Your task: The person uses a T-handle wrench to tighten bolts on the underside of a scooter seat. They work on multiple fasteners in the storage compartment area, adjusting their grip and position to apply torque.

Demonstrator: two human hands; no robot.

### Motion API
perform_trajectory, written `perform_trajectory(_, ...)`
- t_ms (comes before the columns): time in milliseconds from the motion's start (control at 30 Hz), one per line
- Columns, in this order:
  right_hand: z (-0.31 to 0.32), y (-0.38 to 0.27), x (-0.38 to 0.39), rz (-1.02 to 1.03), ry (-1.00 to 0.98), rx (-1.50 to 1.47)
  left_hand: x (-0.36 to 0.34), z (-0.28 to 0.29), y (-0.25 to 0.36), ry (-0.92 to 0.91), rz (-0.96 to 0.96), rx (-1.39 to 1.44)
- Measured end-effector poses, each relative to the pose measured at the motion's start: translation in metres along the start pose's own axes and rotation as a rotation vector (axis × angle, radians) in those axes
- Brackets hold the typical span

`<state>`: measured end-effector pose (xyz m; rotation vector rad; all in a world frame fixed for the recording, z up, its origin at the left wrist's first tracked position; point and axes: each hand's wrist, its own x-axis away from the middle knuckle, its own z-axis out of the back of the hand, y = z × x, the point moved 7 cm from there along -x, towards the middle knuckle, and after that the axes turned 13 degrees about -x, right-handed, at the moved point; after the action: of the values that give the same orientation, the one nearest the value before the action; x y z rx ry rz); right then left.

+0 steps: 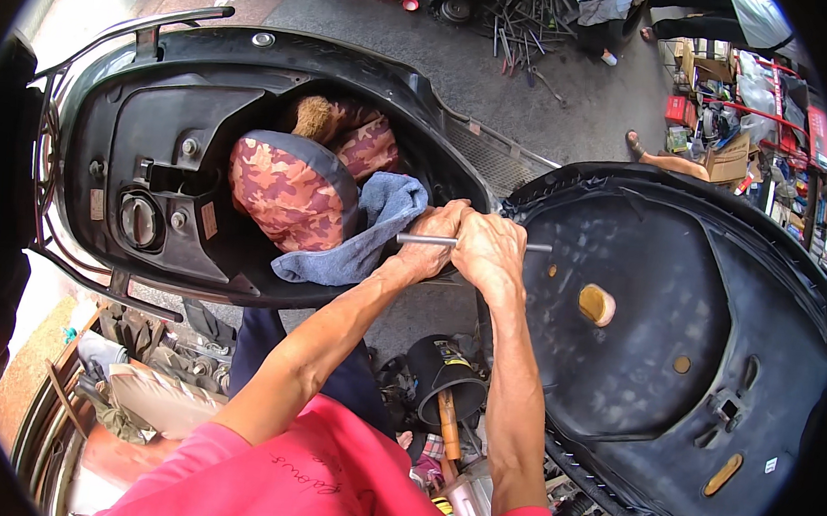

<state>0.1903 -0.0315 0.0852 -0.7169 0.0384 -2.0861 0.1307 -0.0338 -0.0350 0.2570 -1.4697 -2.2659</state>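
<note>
My left hand [431,248] and my right hand [491,249] are side by side, fingers closed around a thin grey metal rod [537,247]. Its two ends stick out past my fists, and anything below them is hidden. Both fists are over the gap between the scooter's open underseat compartment [258,290] and its seat [634,321], which is flipped over to the right with its black underside up. Inside the compartment, next to my left hand, lie a blue-grey cloth [337,257], a camouflage-patterned cap-like item [289,187] and something brown and fuzzy [315,117].
A metal rear rack [152,17] edges the scooter's left end. Below my arms stands a black bucket [443,380] with a wooden-handled tool [448,423]. Metal rods [520,35] lie piled on the far floor. At far right are cluttered boxes [727,160] and another person's leg [669,163].
</note>
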Motion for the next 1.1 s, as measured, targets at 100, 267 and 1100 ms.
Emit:
perform_trajectory(100,0.0,0.011,0.005,-0.219,0.047,-0.081,-0.001,-0.003,0.002,-0.023,-0.001,-0.017)
perform_trajectory(267,0.002,0.018,0.016,-0.567,0.096,-0.259,0.0,-0.011,0.002,-0.135,-0.009,-0.097)
perform_trajectory(1100,0.17,-0.081,0.153,-0.15,0.64,-0.889,0.044,0.16,0.124,0.347,-0.151,-0.261)
